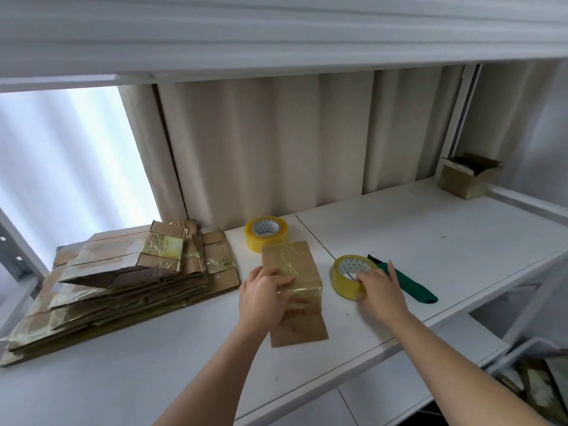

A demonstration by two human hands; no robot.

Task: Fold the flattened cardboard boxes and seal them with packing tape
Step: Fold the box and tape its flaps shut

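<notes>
Fingers (278,279) of the left hand (261,298) are curling over the near-left edge of a small taped cardboard box (292,272), grasping it where clear tape is wrapping its middle; the box is lying on the white tabletop (430,241), its loose bottom flap (298,332) spreading flat toward the person. Fingers (367,276) of the right hand (382,292) are closing on the near rim of a yellowish roll of packing tape (350,276), gripping it just to the right of the box.

Two tape rolls are showing: the held one and a second roll (266,234) sitting just behind the box, nearly touching its far edge. One green-handled cutter (405,279) is lying right beside the held roll, partly behind the right hand's knuckles. One stack of flattened boxes (123,284) is filling the left part of the tabletop, its right edge standing near the left hand. One folded open-topped box (468,176) is sitting at the far right corner, well apart from the rest.

Open tabletop is stretching to the right and behind the cutter, and along the near edge in front of the stack. A pale curtain (276,142) is hanging behind, and a shelf board (276,35) is running overhead. Below the tabletop's right edge a bin (534,376) of cardboard is partly showing.
</notes>
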